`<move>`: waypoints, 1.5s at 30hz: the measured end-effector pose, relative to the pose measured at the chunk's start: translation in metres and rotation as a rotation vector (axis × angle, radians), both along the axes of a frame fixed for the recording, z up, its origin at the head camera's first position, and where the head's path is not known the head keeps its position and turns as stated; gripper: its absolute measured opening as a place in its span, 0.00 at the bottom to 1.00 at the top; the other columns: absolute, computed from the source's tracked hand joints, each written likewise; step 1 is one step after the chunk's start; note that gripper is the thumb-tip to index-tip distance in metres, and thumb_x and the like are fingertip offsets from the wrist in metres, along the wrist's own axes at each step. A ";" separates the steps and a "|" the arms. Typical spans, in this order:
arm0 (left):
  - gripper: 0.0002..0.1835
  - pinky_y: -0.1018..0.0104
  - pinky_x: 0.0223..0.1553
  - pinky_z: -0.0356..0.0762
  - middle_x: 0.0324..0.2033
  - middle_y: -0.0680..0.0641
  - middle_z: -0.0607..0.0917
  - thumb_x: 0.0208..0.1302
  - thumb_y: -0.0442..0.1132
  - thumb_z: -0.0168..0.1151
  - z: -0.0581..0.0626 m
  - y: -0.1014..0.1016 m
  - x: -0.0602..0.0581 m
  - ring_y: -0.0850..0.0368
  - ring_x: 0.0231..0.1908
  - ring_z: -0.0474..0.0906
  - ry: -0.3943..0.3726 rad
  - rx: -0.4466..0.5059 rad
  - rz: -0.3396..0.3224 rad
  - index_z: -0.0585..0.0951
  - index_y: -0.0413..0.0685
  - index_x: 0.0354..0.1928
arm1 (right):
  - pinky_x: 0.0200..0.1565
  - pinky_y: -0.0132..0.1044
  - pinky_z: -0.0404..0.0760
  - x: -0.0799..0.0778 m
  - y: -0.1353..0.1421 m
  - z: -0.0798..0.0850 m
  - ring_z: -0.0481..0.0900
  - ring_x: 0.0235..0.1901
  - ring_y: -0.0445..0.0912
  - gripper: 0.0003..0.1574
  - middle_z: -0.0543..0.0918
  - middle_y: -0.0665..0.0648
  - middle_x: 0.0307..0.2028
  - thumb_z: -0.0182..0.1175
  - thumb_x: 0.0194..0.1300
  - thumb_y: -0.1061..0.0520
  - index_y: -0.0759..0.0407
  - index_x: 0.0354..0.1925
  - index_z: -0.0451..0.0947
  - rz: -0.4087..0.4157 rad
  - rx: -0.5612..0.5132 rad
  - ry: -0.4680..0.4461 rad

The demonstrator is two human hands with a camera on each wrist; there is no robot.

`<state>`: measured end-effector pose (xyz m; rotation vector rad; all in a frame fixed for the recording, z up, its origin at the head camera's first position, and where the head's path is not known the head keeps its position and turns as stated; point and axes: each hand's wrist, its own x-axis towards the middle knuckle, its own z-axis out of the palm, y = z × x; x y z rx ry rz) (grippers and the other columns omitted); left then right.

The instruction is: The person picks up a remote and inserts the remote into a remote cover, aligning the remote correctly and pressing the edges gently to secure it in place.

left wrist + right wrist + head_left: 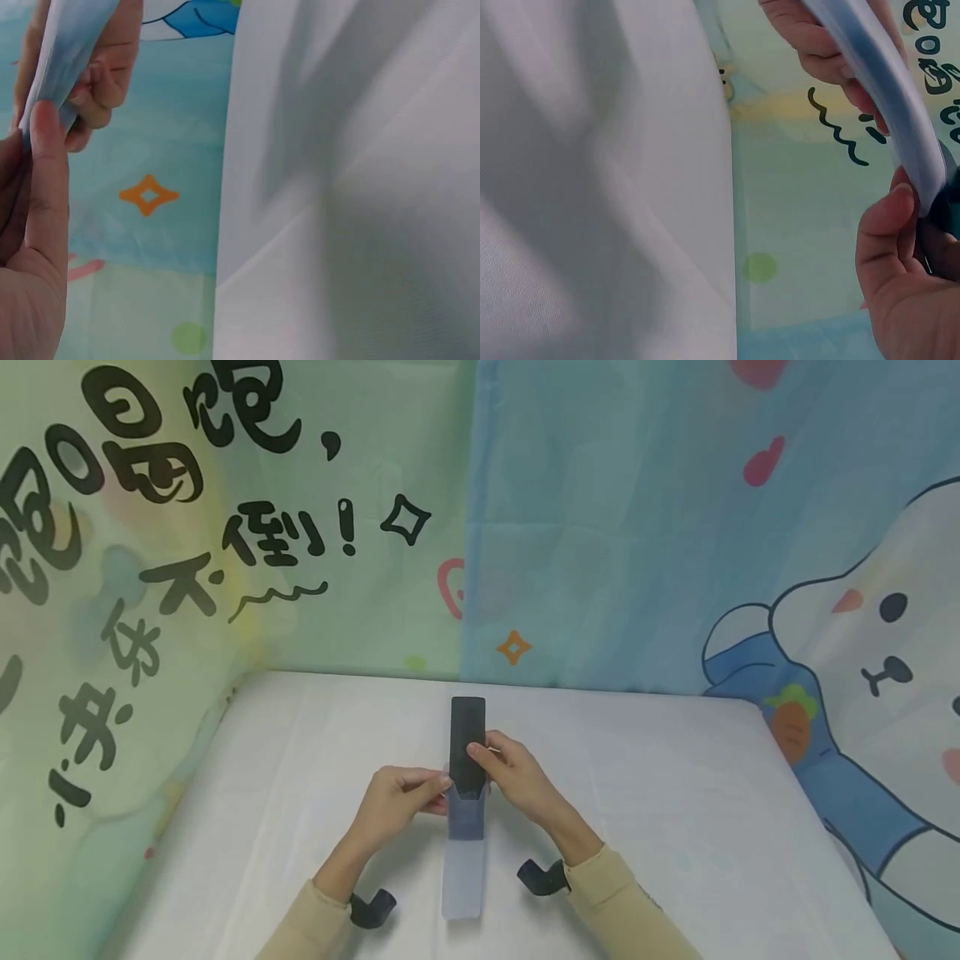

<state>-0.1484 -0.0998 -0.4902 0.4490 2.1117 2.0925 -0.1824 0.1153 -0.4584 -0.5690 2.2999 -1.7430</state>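
A long dark flat bar (467, 722) stands partly inside a translucent, pale bluish sleeve (463, 881), in front of me. Its upper part sticks out past the sleeve's notched mouth, while the sleeve's lower length hangs pale towards me. My left hand (401, 797) pinches the left edge of the sleeve near the mouth, thumb on the near face. On the other side, my right hand (525, 781) grips the bar and sleeve edge, its thumb lying on the bar's dark face. Both wrist views show the sleeve (907, 112) side-on between the two hands, its far end out of frame.
A white cloth-covered table (637, 793) lies beneath the hands. Printed curtains (600, 527) with lettering and a cartoon figure hang behind and to the left. Dark curved pieces (372, 909) are worn at both wrists, by the beige sleeves (622, 902).
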 end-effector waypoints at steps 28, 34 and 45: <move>0.22 0.60 0.37 0.84 0.48 0.45 0.84 0.65 0.44 0.70 0.007 0.007 -0.008 0.54 0.38 0.86 0.054 -0.116 0.097 0.81 0.44 0.58 | 0.55 0.50 0.77 0.004 -0.006 0.002 0.80 0.49 0.52 0.20 0.78 0.61 0.52 0.54 0.78 0.51 0.65 0.56 0.75 0.059 -0.064 -0.068; 0.25 0.61 0.35 0.82 0.50 0.46 0.84 0.64 0.47 0.71 0.008 0.010 -0.008 0.56 0.36 0.86 0.062 -0.145 0.117 0.79 0.48 0.61 | 0.53 0.48 0.78 0.004 -0.010 -0.003 0.82 0.46 0.51 0.20 0.76 0.60 0.49 0.56 0.77 0.49 0.64 0.54 0.76 0.045 -0.077 -0.063; 0.30 0.61 0.39 0.84 0.48 0.42 0.84 0.64 0.38 0.71 0.013 0.003 -0.012 0.51 0.39 0.87 0.016 -0.028 0.187 0.73 0.44 0.67 | 0.36 0.42 0.81 0.010 0.001 -0.012 0.78 0.29 0.48 0.14 0.80 0.58 0.33 0.57 0.76 0.55 0.67 0.46 0.78 0.020 -0.047 -0.099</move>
